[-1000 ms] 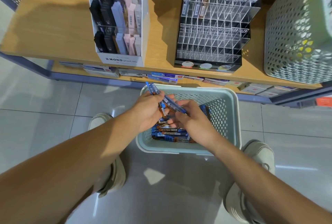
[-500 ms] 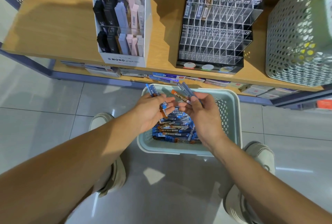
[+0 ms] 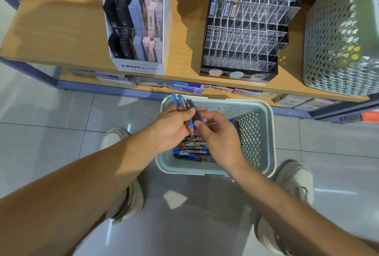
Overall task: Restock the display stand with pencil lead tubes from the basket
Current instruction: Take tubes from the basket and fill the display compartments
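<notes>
A pale green perforated basket [image 3: 264,132] stands on the floor between my feet, with several blue and orange pencil lead tubes [image 3: 192,150] lying in its bottom. My left hand [image 3: 172,126] is over the basket's left side, shut on a bundle of lead tubes [image 3: 182,105] that fans upward past the rim. My right hand [image 3: 219,138] is beside it, its thumb and fingertips pinching one tube of that bundle. The clear acrylic display stand [image 3: 244,36] sits on the wooden shelf above; only its top row holds a few tubes.
A white MONO graph MG stand [image 3: 139,30] with black, grey and pink cases is left of the acrylic stand. A large perforated basket [image 3: 340,46] sits at the shelf's right end. Flat boxes [image 3: 190,87] lie on the lower shelf. My shoes [image 3: 295,181] flank the floor basket.
My right hand came back from over the basket's far side toward my left hand and brought its tubes against the bundle. The left hand stayed in place.
</notes>
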